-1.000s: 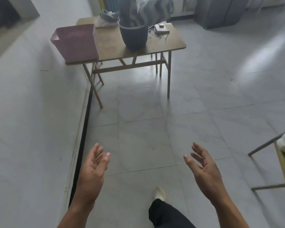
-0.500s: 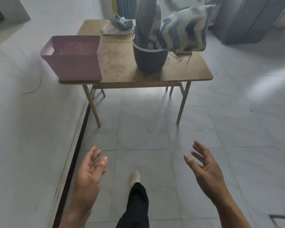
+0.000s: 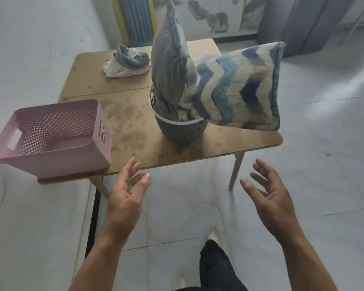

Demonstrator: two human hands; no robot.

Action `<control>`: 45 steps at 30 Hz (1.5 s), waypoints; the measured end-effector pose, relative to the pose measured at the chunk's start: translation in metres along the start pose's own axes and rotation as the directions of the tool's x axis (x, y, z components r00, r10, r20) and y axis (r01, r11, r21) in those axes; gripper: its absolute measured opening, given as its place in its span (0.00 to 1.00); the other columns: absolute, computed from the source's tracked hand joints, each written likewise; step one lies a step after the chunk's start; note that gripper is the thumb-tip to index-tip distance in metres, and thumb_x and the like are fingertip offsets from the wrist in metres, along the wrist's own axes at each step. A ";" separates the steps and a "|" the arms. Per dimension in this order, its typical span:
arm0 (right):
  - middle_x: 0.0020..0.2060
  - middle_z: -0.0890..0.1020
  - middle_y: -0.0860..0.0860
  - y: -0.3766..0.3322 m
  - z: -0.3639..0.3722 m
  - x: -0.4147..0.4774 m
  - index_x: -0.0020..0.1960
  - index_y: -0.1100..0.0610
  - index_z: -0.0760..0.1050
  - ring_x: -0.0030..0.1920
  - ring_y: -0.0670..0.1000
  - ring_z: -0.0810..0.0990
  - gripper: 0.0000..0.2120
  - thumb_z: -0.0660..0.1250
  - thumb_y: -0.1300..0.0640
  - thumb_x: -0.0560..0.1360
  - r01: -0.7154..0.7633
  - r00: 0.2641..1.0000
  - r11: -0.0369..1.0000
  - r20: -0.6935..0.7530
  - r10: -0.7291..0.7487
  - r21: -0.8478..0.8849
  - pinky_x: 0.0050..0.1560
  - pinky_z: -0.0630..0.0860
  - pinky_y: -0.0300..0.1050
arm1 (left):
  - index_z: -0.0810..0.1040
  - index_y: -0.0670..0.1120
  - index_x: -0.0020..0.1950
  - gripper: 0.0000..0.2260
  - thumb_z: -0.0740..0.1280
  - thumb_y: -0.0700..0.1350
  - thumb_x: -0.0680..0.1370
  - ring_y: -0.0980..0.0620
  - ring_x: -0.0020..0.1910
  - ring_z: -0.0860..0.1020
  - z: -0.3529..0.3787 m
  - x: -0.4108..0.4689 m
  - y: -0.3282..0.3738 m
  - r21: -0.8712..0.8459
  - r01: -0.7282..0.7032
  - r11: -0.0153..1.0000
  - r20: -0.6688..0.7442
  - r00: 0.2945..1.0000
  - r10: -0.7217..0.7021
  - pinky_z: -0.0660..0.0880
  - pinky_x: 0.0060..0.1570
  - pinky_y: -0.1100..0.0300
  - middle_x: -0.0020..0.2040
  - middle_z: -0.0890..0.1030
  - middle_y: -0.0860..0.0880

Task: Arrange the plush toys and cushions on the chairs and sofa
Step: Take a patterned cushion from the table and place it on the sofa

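Your left hand (image 3: 125,201) and right hand (image 3: 270,203) are hanging empty with fingers spread before the table (image 3: 135,127), near 2 cushions (image 3: 240,89) sticking from the grey basket (image 3: 180,131).

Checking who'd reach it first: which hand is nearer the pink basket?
Left. The left hand hovers open just past the pink basket's near right corner, at the table edge. The right hand is open too, out over the floor, well right of it.
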State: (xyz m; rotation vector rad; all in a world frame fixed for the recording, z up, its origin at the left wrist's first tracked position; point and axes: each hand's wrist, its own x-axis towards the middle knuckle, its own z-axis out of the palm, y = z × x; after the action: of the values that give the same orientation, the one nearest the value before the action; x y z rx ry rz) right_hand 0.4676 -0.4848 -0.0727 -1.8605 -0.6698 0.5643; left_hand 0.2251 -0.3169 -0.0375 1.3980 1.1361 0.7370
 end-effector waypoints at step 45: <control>0.49 0.86 0.50 -0.170 0.190 0.355 0.47 0.50 0.83 0.55 0.54 0.84 0.19 0.74 0.74 0.70 0.029 0.999 0.828 -0.028 -0.016 0.559 0.64 0.77 0.64 | 0.72 0.39 0.62 0.16 0.50 0.44 0.83 0.33 0.55 0.78 0.070 0.424 -0.048 0.429 0.172 0.887 -0.039 0.984 -0.172 0.71 0.50 0.47 0.56 0.80 0.33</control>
State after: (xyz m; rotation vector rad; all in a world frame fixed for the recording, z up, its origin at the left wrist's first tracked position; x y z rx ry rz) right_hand 0.5724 -0.0653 -0.0091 -1.2988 -0.4433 0.6430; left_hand 0.4218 0.0450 -0.1685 1.6327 1.4636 0.3666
